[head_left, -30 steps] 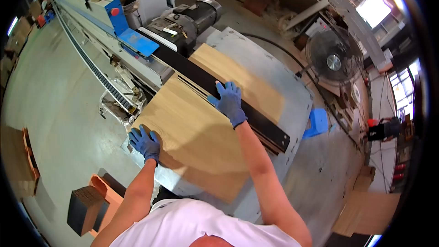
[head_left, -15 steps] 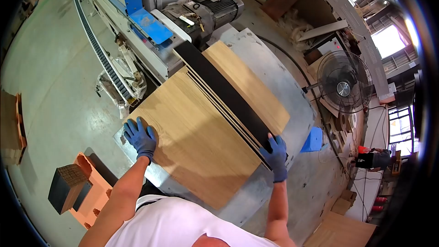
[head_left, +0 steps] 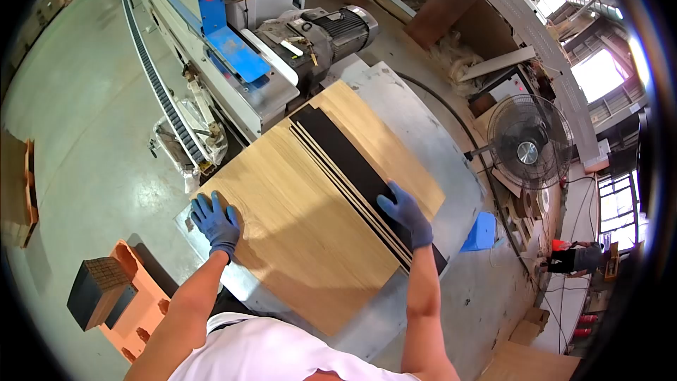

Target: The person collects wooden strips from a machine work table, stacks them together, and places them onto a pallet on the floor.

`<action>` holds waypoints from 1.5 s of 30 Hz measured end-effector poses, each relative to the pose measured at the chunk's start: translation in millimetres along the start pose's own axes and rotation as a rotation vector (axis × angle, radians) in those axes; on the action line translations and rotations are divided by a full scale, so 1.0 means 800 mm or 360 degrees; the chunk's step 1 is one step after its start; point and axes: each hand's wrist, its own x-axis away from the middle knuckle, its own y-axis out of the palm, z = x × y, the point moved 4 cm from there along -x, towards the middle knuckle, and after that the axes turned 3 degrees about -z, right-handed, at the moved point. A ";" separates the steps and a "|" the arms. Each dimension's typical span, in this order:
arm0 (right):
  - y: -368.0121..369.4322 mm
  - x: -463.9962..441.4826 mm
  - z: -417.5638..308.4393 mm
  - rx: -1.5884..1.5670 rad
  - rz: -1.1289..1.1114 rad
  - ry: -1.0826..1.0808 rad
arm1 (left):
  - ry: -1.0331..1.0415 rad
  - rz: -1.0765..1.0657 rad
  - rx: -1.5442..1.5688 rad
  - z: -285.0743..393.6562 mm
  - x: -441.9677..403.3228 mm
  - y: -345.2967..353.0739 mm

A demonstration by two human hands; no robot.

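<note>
A wide wood-grain board (head_left: 289, 219) lies on the grey metal table (head_left: 451, 134). My left hand (head_left: 216, 224), in a blue glove, rests with spread fingers on the board's left edge. Across the board lies a stack of long strips with a black top strip (head_left: 349, 159) and pale edges showing at its near side. My right hand (head_left: 405, 213), also gloved in blue, lies on the black top near the stack's lower right end, thumb and fingers apart. The top strips are slightly out of line at their far end.
A machine with a blue plate (head_left: 240, 55) and a motor (head_left: 338, 32) stands beyond the table. A fan (head_left: 527, 142) is at the right. An orange pallet (head_left: 141, 310) with dark blocks (head_left: 99, 289) sits lower left. Another person (head_left: 575, 259) is far right.
My right hand has moved down along the black strip, then slightly back up and left. The black strip has slid toward the lower right, away from the machine. My left hand stays at the board's edge.
</note>
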 end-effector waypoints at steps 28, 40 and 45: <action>0.223 0.141 -0.178 -0.0365 -0.1346 -0.0188 | -0.0671 -0.0756 0.2717 -0.184 0.093 -0.030; 0.174 0.182 -0.140 -0.0554 -0.0624 -0.0067 | -0.0483 -0.1558 0.1588 -0.115 0.030 -0.105; 0.058 0.300 0.008 -0.0223 0.0737 0.0392 | -0.0338 -0.1639 0.1515 -0.133 0.015 -0.085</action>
